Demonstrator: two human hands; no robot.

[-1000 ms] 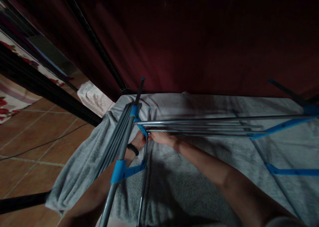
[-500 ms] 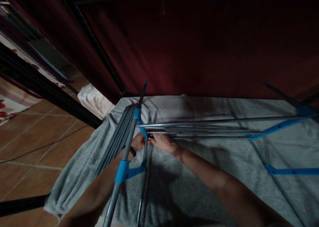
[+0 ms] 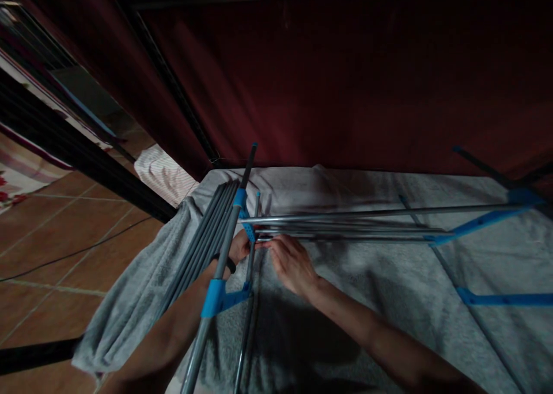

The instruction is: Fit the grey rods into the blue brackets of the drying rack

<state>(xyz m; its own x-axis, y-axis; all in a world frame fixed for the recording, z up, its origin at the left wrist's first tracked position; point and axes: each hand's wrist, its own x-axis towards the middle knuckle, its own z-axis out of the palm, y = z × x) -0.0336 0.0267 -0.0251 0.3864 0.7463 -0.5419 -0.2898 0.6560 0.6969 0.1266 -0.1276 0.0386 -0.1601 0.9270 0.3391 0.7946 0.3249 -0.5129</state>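
Blue perforated plastic bracket [image 3: 248, 231]: between hands, above grey plush cloth [image 3: 410, 284] | silver metal tubes [image 3: 367, 213]: long axis left-right, running rightward from bracket | left hand [image 3: 241, 245]: nearer bracket, grip hidden, cannot tell | right hand [image 3: 294, 264]: fingers narrowed below tubes, hold unconfirmed.

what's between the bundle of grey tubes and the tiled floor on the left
In the head view, grey cloth lies between the bundle of grey tubes and the tiled floor.
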